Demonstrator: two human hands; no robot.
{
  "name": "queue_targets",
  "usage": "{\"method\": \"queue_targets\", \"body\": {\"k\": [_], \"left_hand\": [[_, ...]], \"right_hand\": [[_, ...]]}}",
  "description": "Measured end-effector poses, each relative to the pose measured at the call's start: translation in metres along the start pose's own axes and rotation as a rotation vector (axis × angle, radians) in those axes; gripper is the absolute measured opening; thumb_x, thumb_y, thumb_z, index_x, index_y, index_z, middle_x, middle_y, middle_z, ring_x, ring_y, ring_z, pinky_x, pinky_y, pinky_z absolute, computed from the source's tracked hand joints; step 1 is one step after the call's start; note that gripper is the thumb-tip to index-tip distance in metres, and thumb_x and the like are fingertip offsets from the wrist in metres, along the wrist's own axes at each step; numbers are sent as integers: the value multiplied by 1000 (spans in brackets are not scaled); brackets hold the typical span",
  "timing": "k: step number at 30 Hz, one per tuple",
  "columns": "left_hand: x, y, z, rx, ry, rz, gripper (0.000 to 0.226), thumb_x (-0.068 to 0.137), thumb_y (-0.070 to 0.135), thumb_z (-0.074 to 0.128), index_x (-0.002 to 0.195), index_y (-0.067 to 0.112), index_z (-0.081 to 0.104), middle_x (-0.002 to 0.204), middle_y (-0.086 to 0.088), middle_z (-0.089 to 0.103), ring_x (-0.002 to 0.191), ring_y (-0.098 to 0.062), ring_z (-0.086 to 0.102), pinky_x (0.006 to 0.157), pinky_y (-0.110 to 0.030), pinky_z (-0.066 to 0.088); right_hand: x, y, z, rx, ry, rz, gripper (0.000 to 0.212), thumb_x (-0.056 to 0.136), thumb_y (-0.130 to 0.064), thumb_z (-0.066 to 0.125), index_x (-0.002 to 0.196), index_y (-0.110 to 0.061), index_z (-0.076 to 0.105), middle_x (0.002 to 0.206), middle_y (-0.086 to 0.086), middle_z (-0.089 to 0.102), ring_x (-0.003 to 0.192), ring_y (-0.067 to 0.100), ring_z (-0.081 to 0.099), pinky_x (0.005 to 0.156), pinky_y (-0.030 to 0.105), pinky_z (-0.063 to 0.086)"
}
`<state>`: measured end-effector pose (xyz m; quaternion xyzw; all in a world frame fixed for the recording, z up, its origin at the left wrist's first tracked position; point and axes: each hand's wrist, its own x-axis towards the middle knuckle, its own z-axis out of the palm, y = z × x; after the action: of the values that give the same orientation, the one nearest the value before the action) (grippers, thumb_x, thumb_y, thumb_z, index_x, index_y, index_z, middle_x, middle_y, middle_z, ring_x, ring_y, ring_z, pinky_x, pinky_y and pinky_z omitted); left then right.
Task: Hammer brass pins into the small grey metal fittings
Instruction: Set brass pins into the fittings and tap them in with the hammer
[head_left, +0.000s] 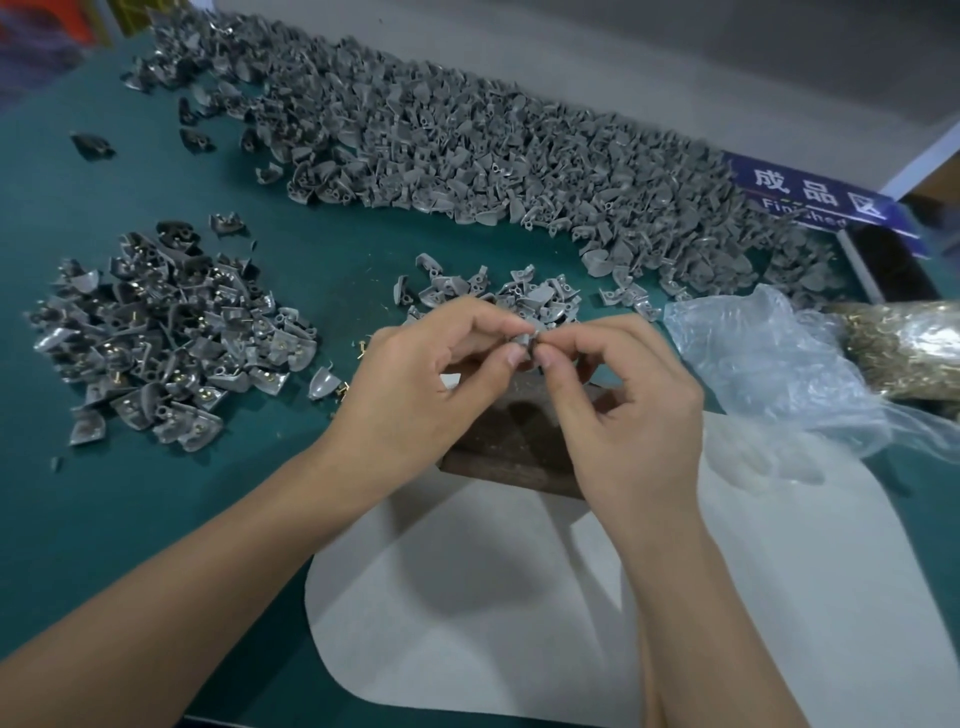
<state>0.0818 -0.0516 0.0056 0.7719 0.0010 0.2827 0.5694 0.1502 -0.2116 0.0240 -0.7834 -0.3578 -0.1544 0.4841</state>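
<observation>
Both hands meet over the middle of the green table. My left hand (431, 374) pinches a small grey fitting (525, 340) between thumb and fingers. My right hand (623, 395) pinches at the same fitting from the right; whether it holds a brass pin there is hidden by the fingertips. Under the hands lies a dark wooden block (519, 441). A few loose brass pins (343, 391) lie on the table just left of my left hand. No hammer is in view.
A long heap of grey fittings (467, 150) runs along the back. A pile of fittings with brass pins (161, 338) sits at left, a small heap (498, 293) behind the hands. A clear plastic bag (769, 364) and brass pins (904, 353) lie at right. White cloth (493, 597) covers the front.
</observation>
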Motion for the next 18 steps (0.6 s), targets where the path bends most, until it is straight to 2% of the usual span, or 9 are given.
{"method": "queue_targets", "body": {"k": [6, 12, 15, 18], "left_hand": [[-1, 0, 1, 42, 8, 24, 23, 95, 17, 71, 113, 32, 67, 105, 18, 76, 96, -1, 74, 84, -20, 58], [2, -2, -9, 121, -90, 74, 13, 97, 16, 69, 110, 13, 70, 105, 16, 76, 96, 4, 72, 86, -15, 55], [1, -1, -8, 108, -103, 69, 13, 98, 17, 69, 110, 12, 70, 104, 15, 76, 93, 3, 73, 85, -17, 56], [-2, -2, -3, 87, -52, 46, 12, 96, 14, 72, 109, 15, 70, 100, 14, 77, 91, -1, 75, 84, -27, 61]], "right_hand": [[-1, -1, -3, -105, -7, -68, 2, 95, -4, 74, 94, -6, 75, 94, -3, 64, 87, 6, 59, 75, 20, 44], [1, 1, -6, -148, -88, -151, 4, 95, 2, 71, 93, 1, 74, 93, 9, 67, 87, 21, 61, 82, 21, 46], [0, 2, -7, -123, -97, -125, 4, 94, 3, 72, 93, 0, 75, 92, 7, 68, 86, 17, 61, 81, 17, 45], [-3, 1, -4, -91, -51, -38, 6, 92, 1, 75, 93, -4, 77, 91, 1, 68, 85, 5, 60, 79, 10, 41]]}}
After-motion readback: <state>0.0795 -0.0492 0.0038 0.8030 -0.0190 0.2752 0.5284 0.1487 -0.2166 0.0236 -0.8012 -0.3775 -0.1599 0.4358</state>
